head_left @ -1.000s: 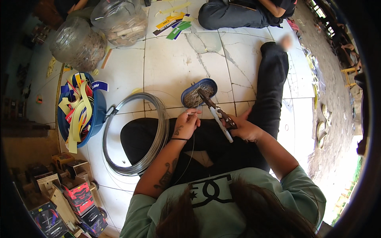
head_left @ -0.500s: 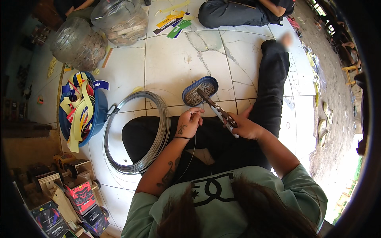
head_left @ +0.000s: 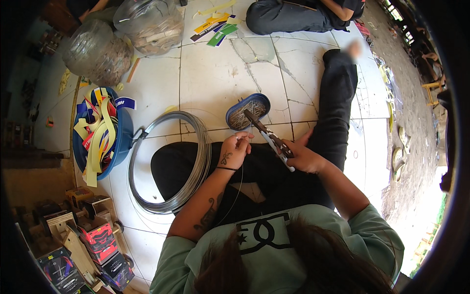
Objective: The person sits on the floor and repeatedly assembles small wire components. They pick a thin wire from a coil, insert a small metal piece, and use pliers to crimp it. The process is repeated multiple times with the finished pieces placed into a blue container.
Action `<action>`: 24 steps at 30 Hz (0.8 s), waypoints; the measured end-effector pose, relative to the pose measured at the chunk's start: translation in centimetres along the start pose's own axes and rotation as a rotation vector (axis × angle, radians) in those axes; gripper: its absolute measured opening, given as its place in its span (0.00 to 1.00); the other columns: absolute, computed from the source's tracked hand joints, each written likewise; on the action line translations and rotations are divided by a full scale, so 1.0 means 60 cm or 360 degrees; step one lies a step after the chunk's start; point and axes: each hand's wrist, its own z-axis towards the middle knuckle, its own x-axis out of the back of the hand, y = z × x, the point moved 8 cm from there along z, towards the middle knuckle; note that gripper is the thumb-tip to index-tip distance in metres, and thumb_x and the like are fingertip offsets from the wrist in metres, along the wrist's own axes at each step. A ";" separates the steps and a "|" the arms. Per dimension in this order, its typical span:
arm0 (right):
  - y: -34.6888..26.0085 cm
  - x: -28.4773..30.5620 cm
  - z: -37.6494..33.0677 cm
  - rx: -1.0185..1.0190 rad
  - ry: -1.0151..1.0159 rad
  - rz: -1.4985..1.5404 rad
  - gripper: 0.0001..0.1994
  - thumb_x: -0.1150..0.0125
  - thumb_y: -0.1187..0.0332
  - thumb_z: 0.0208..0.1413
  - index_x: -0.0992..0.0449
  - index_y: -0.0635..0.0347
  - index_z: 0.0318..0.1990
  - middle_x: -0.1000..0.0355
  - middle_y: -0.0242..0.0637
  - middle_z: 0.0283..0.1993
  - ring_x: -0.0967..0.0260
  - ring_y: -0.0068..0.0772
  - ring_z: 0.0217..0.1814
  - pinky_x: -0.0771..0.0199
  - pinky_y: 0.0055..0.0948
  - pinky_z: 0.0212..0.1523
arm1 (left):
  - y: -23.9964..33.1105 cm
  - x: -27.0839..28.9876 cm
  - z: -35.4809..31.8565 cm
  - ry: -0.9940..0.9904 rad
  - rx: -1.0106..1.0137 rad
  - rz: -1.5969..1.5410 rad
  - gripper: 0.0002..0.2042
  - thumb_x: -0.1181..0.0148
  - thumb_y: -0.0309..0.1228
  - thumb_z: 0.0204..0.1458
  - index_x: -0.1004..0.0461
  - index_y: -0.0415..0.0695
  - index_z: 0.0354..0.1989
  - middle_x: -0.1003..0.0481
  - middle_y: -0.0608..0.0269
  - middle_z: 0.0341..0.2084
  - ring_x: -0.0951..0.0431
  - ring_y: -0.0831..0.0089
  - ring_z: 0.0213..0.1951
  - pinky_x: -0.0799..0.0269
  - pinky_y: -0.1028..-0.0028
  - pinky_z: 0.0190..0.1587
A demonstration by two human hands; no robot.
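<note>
Thin metal wire [head_left: 240, 188] curves up from my lap to my left hand [head_left: 235, 150], whose fingers are pinched on it. My right hand [head_left: 304, 156] is wrapped round the handles of a long, worn pair of shears [head_left: 267, 133], dark with pale patches. The shears' tip reaches over a small blue oval tray [head_left: 267, 100] holding many short cut wire pieces [head_left: 240, 119]. Close to the tip, the wire rises from my left fingers; whether the blades touch it is too fine to tell. A large wire coil [head_left: 196, 128] leans over my left thigh.
At left stands a blue tub [head_left: 127, 138] full of coloured strips. Filled clear plastic bags [head_left: 95, 51] lie far left, with coloured strips [head_left: 223, 34] beside them. Another person's folded leg [head_left: 279, 18] is at the far edge. Boxed goods [head_left: 100, 240] stand near left.
Hardly anything differs. The whole view has shifted by a few pixels; both hands, the shears and the wire keep their places relative to the tray.
</note>
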 end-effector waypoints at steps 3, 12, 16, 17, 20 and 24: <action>0.016 -0.002 0.002 -0.0086 0.0039 0.0035 0.21 0.52 0.76 0.40 0.41 0.60 0.47 0.36 0.38 0.37 0.38 0.29 0.36 0.36 0.25 0.35 | 0.001 0.001 0.000 0.0002 -0.0052 -0.0001 0.10 0.56 0.29 0.54 0.30 0.38 0.38 0.36 0.69 0.14 0.41 0.86 0.15 0.48 0.85 0.17; 0.084 -0.006 0.023 -0.0345 0.0097 0.0147 0.14 0.47 0.67 0.46 0.35 0.66 0.38 0.32 0.37 0.29 0.33 0.29 0.33 0.34 0.25 0.33 | 0.017 -0.006 -0.014 -0.0165 0.0168 0.0090 0.10 0.59 0.28 0.55 0.33 0.35 0.38 0.32 0.62 0.16 0.38 0.82 0.12 0.43 0.83 0.15; 0.115 0.008 0.042 -0.0573 0.0222 0.0284 0.11 0.47 0.66 0.47 0.35 0.66 0.33 0.33 0.35 0.25 0.34 0.26 0.25 0.34 0.26 0.26 | 0.012 0.002 -0.048 -0.0203 0.0393 0.0355 0.09 0.60 0.27 0.55 0.35 0.33 0.35 0.30 0.58 0.16 0.36 0.78 0.10 0.40 0.80 0.14; 0.120 0.011 0.048 -0.0626 0.0239 0.0274 0.11 0.48 0.66 0.47 0.35 0.65 0.31 0.34 0.35 0.23 0.34 0.26 0.23 0.35 0.26 0.24 | 0.013 0.002 -0.053 -0.0190 0.0367 0.0402 0.09 0.60 0.27 0.54 0.35 0.33 0.34 0.30 0.58 0.16 0.35 0.77 0.10 0.40 0.79 0.13; 0.126 0.010 0.064 -0.0693 0.0208 0.0201 0.10 0.48 0.65 0.45 0.35 0.64 0.26 0.34 0.34 0.20 0.35 0.27 0.20 0.36 0.27 0.20 | 0.002 0.001 -0.052 -0.0115 0.0300 0.0476 0.09 0.60 0.26 0.53 0.35 0.33 0.32 0.30 0.59 0.14 0.35 0.78 0.10 0.39 0.79 0.14; 0.124 0.013 0.076 -0.0719 0.0249 0.0044 0.11 0.47 0.64 0.44 0.35 0.63 0.21 0.35 0.34 0.18 0.36 0.28 0.18 0.37 0.29 0.18 | -0.019 0.011 -0.034 0.0060 0.0216 0.0543 0.09 0.58 0.27 0.53 0.33 0.34 0.30 0.31 0.61 0.13 0.35 0.79 0.12 0.39 0.80 0.16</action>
